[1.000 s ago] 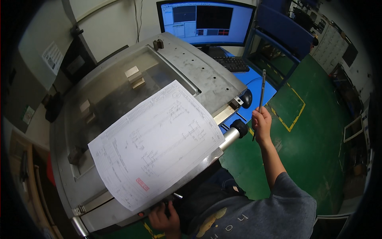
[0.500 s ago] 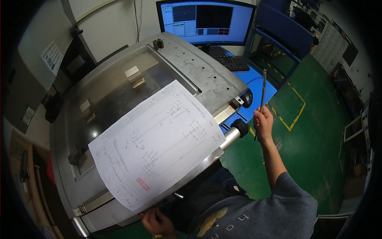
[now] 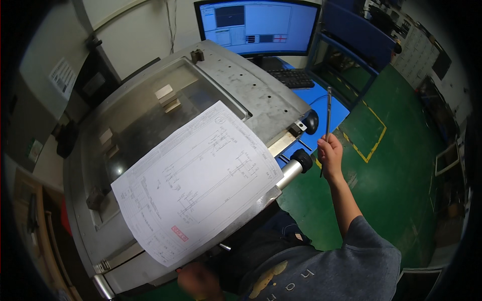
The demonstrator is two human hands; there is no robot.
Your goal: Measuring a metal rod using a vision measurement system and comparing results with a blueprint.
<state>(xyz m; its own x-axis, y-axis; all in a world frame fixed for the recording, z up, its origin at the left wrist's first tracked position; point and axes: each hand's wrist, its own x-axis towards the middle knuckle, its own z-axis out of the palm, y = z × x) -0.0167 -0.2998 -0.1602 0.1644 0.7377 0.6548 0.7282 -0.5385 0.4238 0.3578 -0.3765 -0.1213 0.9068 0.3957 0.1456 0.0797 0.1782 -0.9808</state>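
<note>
At the left and centre of the frame a big paper drawing point(image 3: 198, 183) is lying across the glass lid of a grey machine point(image 3: 251, 93). Low in the frame, the left hand point(image 3: 198, 281) is sitting blurred under the sheet's bottom edge; I cannot tell whether its fingers are closed. Toward the right, the right hand point(image 3: 330, 155) is holding a thin metal rod point(image 3: 328, 113) upright, fingers pinched round its lower end, above the green floor point(image 3: 401, 165). It looks like the rod is being checked against the drawing; comparing them would call for bringing it closer.
</note>
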